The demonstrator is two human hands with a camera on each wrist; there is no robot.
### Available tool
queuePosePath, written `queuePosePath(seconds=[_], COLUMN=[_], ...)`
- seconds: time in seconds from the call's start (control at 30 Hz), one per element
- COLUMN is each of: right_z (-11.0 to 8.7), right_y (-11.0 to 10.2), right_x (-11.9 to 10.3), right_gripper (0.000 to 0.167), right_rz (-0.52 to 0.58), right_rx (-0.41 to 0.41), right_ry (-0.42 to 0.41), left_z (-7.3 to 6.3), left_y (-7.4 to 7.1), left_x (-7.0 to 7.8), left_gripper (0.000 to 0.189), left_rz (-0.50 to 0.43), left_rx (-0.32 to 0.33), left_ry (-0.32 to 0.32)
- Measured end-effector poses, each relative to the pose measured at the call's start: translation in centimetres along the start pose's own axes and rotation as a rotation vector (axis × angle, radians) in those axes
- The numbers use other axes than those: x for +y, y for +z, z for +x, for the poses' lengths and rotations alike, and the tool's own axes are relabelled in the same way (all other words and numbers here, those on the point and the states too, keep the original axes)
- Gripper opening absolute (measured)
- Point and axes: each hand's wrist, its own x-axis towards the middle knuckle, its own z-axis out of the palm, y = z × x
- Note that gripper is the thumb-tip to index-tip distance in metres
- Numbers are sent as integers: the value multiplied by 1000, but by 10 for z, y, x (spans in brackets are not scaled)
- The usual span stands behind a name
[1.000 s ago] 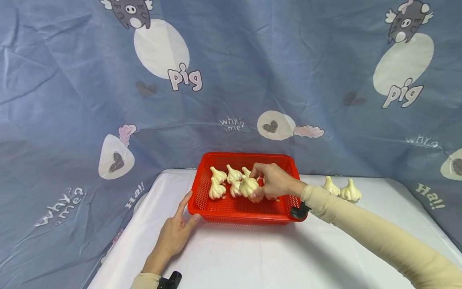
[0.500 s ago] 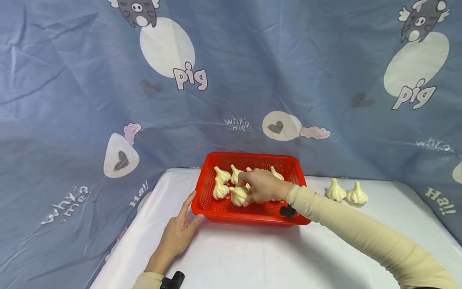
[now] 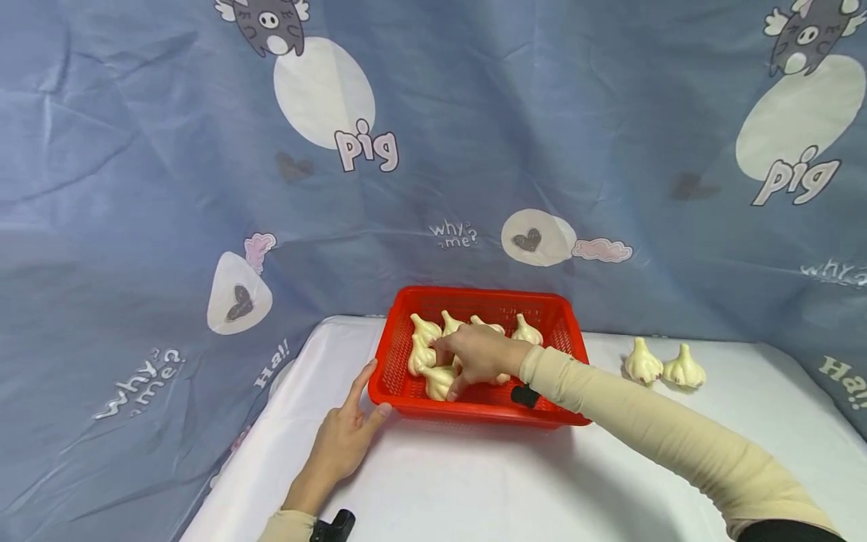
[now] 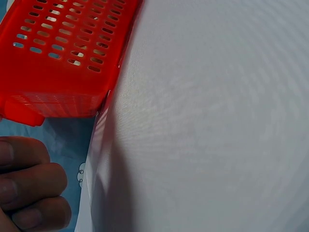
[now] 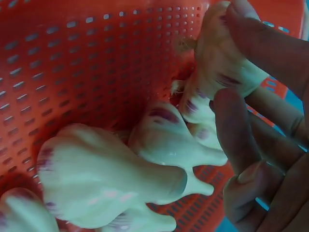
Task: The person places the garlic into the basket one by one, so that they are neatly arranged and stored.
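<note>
In the head view, my right hand (image 3: 477,352) reaches into a red plastic basket (image 3: 474,410) and holds a garlic bulb (image 3: 439,382) near its front left corner. The right wrist view shows the held garlic bulb (image 5: 219,53) between thumb and fingers, close to the perforated wall. Several other bulbs lie around it, among them a garlic bulb (image 3: 421,355) at the left wall and another garlic bulb (image 3: 525,331) at the back right. My left hand (image 3: 342,440) touches the basket's front left corner with its straight index finger and thumb.
Two garlic bulbs (image 3: 643,363) stand on the white tablecloth (image 3: 474,482) right of the basket. Behind the table hangs a blue printed cloth (image 3: 433,150), close to the basket's back edge.
My right hand has moved left and toward the front of the basket with the garlic bulb, lowering it. My left hand stays at the corner. The whole view has shifted slightly.
</note>
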Motion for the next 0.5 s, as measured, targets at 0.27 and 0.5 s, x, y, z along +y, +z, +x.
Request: queuePosePath(seconds=[0.27,0.5], right_z=[8,11], right_y=[14,25], right_x=[-3,-2], right_gripper=[39,37], right_rz=[-95,-122], right_rx=[-10,-7], right_ry=[-68,-95], left_z=[1,1], left_y=[3,3], left_x=[0,-3], left_gripper=[75,76], left_rz=[-9,-3], left_rx=[-2,6], left_ry=[0,8])
